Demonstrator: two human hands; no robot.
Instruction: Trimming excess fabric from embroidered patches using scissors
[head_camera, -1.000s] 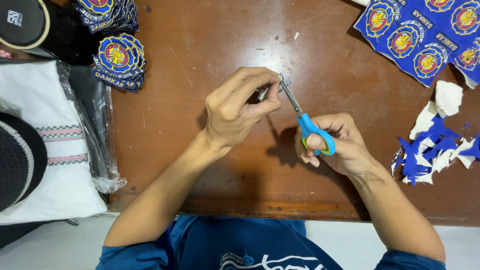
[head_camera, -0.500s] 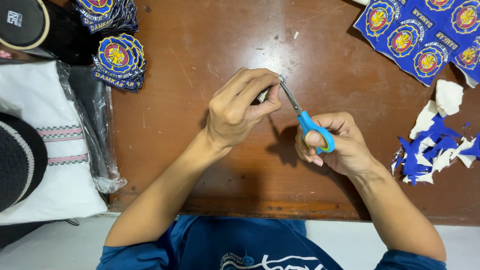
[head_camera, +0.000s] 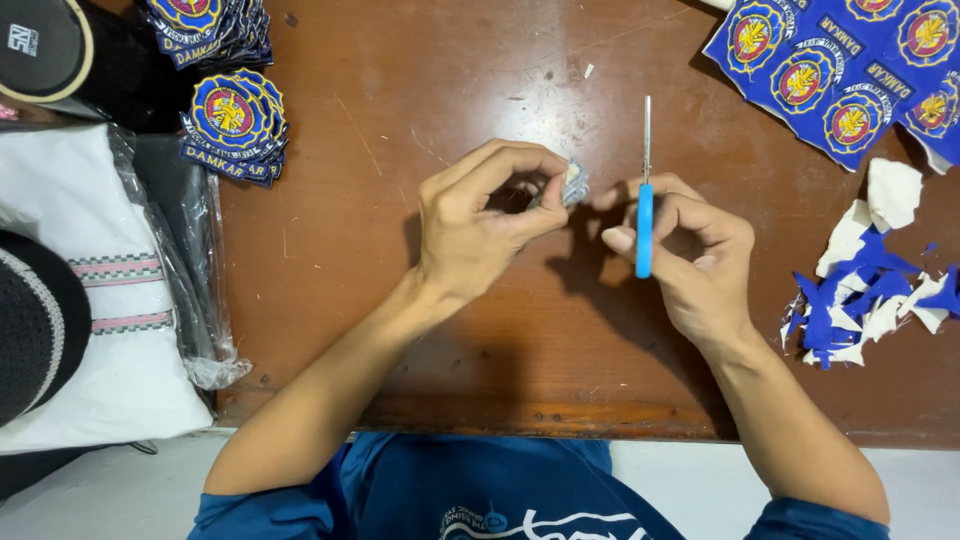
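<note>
Blue-handled scissors (head_camera: 645, 200) are gripped blades-up in the right hand (head_camera: 690, 260); a small patch (head_camera: 574, 184), mid-table, is pinched by the left hand's (head_camera: 480, 225) closed fingers. Fingertips could be nicked, being so near the blades.

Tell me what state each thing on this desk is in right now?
Left hand: pinching a small patch.
Patch: held above the table, mostly hidden by fingers.
Right hand: gripping the scissors.
Scissors: blades closed, pointing away from the person, clear of the patch.
Cut patches: stacked at the left.
Uncut sheet: lying flat at the top right.
Scraps: loose pile at the right.
</note>
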